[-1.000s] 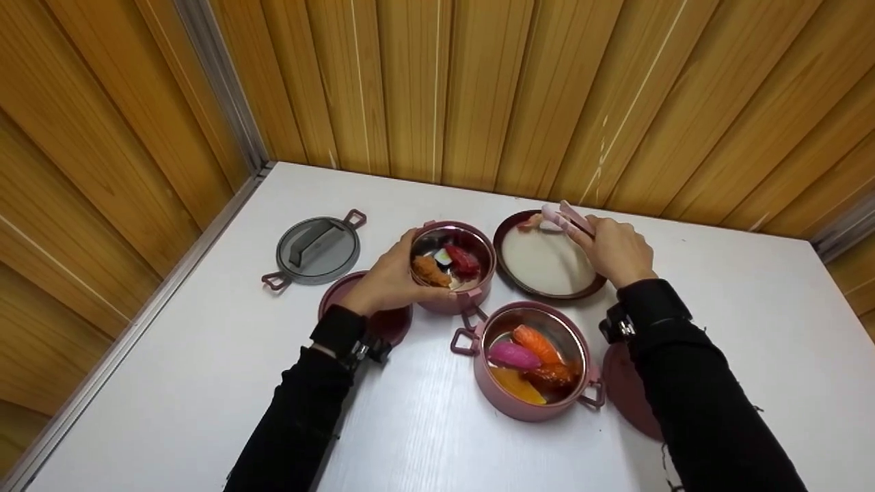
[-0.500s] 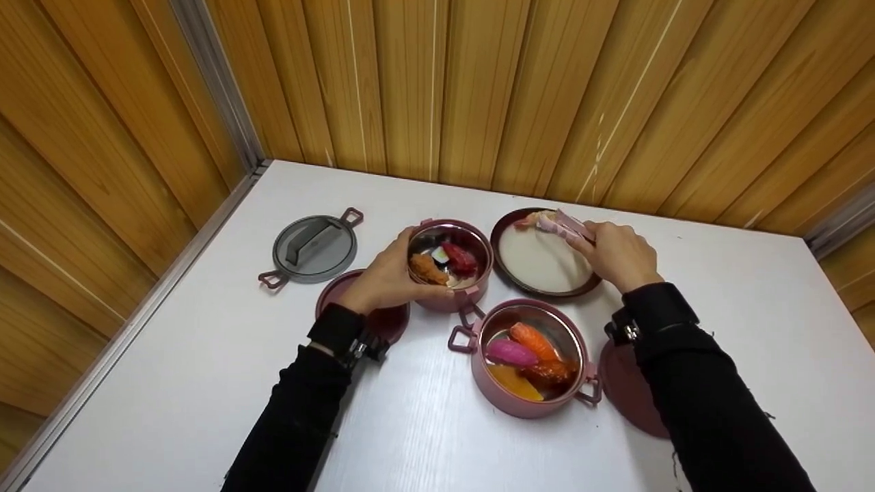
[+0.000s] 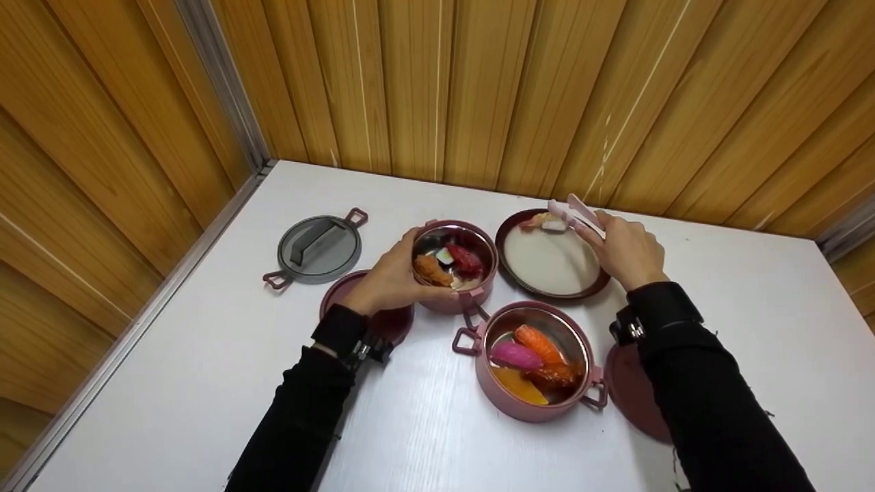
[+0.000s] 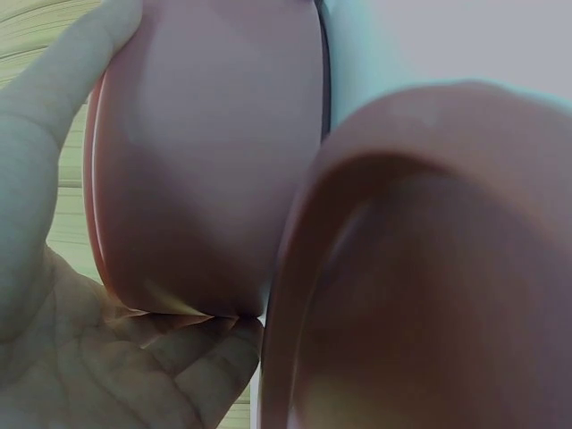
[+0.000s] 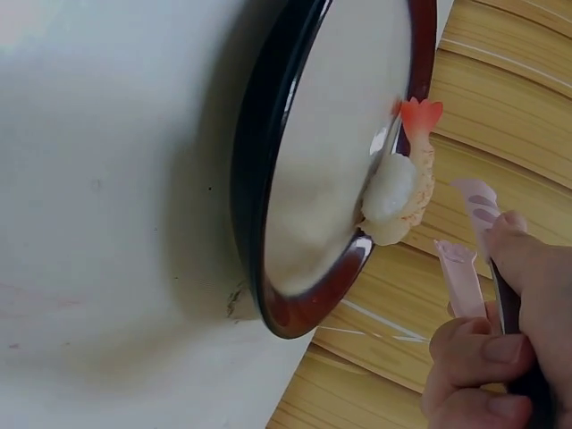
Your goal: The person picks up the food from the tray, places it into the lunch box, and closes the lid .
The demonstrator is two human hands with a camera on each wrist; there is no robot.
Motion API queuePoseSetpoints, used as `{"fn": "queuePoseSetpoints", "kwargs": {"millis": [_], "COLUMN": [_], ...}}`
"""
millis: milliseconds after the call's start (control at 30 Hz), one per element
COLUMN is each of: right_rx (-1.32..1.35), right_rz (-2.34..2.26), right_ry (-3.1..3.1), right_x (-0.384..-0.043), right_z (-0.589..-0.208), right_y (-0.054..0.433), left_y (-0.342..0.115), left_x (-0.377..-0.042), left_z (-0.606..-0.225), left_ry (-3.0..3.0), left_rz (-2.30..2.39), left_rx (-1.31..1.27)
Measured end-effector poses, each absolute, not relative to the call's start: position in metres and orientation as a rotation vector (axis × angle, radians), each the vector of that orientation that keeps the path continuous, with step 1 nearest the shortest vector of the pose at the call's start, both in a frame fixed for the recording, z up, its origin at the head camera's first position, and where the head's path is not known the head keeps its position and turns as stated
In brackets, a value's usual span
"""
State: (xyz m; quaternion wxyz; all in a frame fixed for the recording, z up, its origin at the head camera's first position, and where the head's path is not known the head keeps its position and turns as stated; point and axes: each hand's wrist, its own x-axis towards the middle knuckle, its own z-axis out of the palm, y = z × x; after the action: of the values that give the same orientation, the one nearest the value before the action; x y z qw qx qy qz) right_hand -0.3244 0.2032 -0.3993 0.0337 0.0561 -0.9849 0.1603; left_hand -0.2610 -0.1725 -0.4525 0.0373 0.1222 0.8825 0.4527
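Note:
My left hand (image 3: 395, 281) grips the side of a pink pot (image 3: 487, 290), thumb and fingers spread round its wall. Inside lie a fried piece (image 3: 431, 270), a small sushi roll (image 3: 445, 256) and a red piece (image 3: 466, 260). My right hand (image 3: 630, 251) holds pink tongs (image 5: 465, 277), whose tips are parted with nothing between them. They hover just off a shrimp sushi (image 5: 416, 179) with a red tail and white rice, which lies at the rim of a brown-edged plate (image 3: 547, 263).
A second pink pot (image 3: 526, 408) with several food pieces stands in front. A grey lid (image 3: 320, 254) lies at left. One dark red lid (image 3: 393, 324) lies under my left wrist, another (image 3: 632, 393) beside my right forearm. A wood-panelled wall (image 3: 478, 96) rises behind the table.
The tongs closed at the shrimp sushi half a second ago; now their tips are parted and lifted slightly up and right. The sushi stays on the plate. My left hand keeps its grip.

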Motion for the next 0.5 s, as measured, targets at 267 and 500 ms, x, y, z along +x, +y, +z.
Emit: {"fn": "queuePoseSetpoints", "kwargs": {"millis": [267,500], "right_rx": [0.238,0.323], "right_rz": [0.491,0.407], "right_ry": [-3.071,-3.057], "right_x": [-0.3256,-0.3204], "right_z": [-0.4061,-0.4025], "right_y": [0.2103,0.2057], "left_y": [-0.1685,-0.1729], "left_x": [-0.2598,-0.2618], "left_z": [-0.4527,-0.454], "left_ry": [2.696,2.707], "left_rz": [1.399,1.402], "left_rx": [0.397,0.393]}}
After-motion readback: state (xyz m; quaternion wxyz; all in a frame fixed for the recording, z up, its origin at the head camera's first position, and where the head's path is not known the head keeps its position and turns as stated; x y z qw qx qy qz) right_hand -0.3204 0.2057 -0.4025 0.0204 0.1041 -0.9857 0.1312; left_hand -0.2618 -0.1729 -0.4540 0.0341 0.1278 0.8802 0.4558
